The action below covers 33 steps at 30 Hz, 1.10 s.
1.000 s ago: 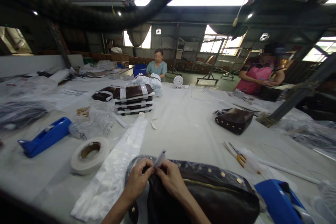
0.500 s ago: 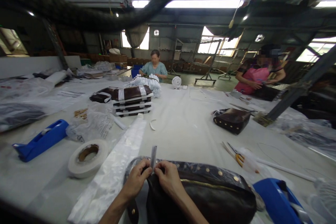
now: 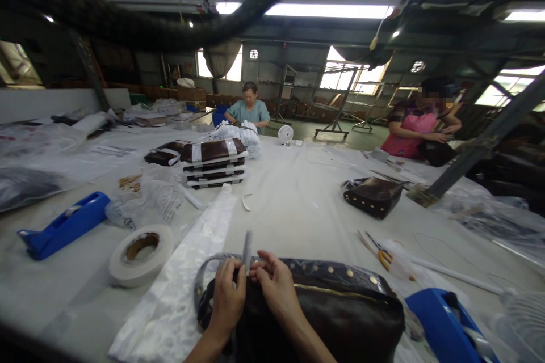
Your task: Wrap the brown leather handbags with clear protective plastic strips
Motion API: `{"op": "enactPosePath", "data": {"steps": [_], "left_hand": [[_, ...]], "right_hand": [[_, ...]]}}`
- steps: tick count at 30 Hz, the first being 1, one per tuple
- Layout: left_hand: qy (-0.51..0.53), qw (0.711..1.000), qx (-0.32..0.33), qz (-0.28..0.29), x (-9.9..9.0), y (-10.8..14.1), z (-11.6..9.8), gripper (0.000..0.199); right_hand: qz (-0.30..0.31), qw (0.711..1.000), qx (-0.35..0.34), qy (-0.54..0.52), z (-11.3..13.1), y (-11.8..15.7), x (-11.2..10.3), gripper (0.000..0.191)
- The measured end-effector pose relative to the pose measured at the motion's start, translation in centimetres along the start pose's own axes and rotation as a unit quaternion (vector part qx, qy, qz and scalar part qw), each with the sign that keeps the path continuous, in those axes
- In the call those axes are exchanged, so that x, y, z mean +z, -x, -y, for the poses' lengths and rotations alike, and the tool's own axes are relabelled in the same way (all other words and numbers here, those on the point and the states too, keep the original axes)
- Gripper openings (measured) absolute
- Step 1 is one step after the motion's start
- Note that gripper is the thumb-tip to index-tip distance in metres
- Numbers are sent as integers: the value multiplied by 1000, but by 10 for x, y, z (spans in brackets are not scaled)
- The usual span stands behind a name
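A dark brown leather handbag [image 3: 336,317] with a brass zipper and gold studs lies in front of me, with clear film over its studded part. At the bag's left end my left hand [image 3: 227,295] pinches a narrow greyish, see-through strip [image 3: 247,247] that stands upright; it looks like tape. Close beside it is my right hand [image 3: 275,286], fingers apart, near the strip's lower end and over the bag's edge. Whether those fingertips touch the strip I cannot tell. A film-wrapped strap [image 3: 200,281] curves out at the left of the bag.
Blue tape dispensers [image 3: 63,224] stand left and right. A white tape roll [image 3: 142,255] and a long white sheet [image 3: 183,272] lie at left. Stacked wrapped bags [image 3: 215,161], another studded bag [image 3: 372,195] and yellow-handled scissors [image 3: 383,255] lie further off. Two co-workers sit or stand beyond.
My right hand's fingers have lifted and spread from the pinch beside the strip. My left hand has turned more upright, still holding the strip. The bag appears shifted slightly left.
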<state>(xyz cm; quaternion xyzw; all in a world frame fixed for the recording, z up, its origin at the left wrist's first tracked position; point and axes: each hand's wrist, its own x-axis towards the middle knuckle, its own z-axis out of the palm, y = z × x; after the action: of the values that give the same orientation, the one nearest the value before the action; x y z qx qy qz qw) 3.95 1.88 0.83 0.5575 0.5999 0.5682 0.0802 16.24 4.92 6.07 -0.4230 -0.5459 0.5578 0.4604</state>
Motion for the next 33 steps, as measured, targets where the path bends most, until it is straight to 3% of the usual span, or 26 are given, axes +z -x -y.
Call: {"op": "enactPosePath", "data": {"steps": [4, 9, 12, 22, 30, 33], "left_hand": [[-1, 999, 38, -4, -5, 0, -8, 18], [-23, 996, 80, 14, -10, 4, -3, 19], [-27, 994, 105, 25, -11, 7, 1, 21], [17, 999, 40, 20, -12, 4, -8, 20], [140, 980, -110, 92, -24, -9, -10, 20], [210, 943, -106, 236, -36, -28, -14, 37]], "right_hand": [[-5, 999, -17, 45, 1, -4, 8, 37], [70, 994, -62, 48, 5, -9, 12, 25], [58, 993, -57, 82, 6, -8, 10, 26], [25, 998, -21, -50, -21, -16, 10, 47], [43, 995, -52, -70, -12, -12, 6, 35], [70, 992, -70, -73, -1, -6, 4, 29]]}}
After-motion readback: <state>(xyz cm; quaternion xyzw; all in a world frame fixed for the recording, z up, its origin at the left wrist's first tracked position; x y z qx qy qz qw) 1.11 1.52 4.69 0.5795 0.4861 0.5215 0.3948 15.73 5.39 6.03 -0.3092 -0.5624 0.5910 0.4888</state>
